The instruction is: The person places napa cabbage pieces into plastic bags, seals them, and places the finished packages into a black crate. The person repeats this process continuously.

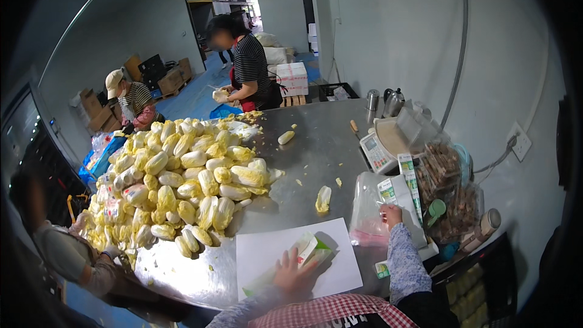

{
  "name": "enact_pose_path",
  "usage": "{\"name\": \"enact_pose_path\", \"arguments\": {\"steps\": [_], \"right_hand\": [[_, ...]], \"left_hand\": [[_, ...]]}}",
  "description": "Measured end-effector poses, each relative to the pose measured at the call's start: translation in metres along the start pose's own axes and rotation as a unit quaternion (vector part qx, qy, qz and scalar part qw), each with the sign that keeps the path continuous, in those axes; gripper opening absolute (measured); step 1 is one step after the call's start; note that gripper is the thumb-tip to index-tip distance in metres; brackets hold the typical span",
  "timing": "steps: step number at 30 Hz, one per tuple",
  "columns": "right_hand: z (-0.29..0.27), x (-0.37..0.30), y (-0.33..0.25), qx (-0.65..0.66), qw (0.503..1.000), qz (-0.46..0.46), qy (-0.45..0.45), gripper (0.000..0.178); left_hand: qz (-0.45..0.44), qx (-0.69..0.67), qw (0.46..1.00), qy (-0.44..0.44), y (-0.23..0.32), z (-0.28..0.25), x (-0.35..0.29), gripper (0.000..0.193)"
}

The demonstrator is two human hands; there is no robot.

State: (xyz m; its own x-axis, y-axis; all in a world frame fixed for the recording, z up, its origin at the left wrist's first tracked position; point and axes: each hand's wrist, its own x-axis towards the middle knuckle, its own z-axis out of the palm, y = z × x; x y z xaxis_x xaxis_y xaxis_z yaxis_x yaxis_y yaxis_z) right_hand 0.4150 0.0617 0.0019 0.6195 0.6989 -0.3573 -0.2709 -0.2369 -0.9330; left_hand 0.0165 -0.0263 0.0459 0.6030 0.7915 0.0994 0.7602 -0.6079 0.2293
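Observation:
My left hand (296, 273) lies with spread fingers on a clear plastic package with green edges (320, 254) and a white and red label. The package rests slantwise on a white sheet (255, 255) at the table's near edge. To the right, my right hand (392, 214) has its fingers drawn together over a stack of clear plastic bags (366, 191), beside a strip of green and white labels (386, 192). Whatever the fingertips pinch is too small to make out. One loose green label (382, 269) lies close to my right forearm.
A large heap of napa cabbages (188, 176) covers the left of the metal table (297, 182). A scale (378, 153), steel flasks (393, 103) and bagged brown goods (440, 173) line the right. Co-workers stand across the table (248, 67) and at the left.

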Motion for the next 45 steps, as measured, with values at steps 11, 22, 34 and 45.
{"name": "enact_pose_path", "arguments": {"steps": [11, 22, 34, 45], "right_hand": [[0.124, -0.164, 0.040, -0.253, 0.876, -0.390, -0.131, 0.010], [0.169, -0.216, 0.152, -0.432, 0.747, -0.330, -0.382, 0.028], [0.156, -0.202, 0.148, -0.421, 0.705, -0.381, -0.425, 0.018], [0.161, -0.216, 0.067, -0.379, 0.727, -0.495, -0.287, 0.016]], "left_hand": [[-0.114, -0.233, 0.960, 0.108, -0.057, 0.017, -0.005, 0.064], [-0.220, -0.481, 0.826, 0.192, -0.090, -0.059, -0.098, 0.061], [0.020, -0.354, 0.935, -0.023, -0.106, -0.112, -0.103, 0.054], [0.093, -0.117, 0.985, -0.086, -0.061, -0.091, -0.101, 0.059]]}}
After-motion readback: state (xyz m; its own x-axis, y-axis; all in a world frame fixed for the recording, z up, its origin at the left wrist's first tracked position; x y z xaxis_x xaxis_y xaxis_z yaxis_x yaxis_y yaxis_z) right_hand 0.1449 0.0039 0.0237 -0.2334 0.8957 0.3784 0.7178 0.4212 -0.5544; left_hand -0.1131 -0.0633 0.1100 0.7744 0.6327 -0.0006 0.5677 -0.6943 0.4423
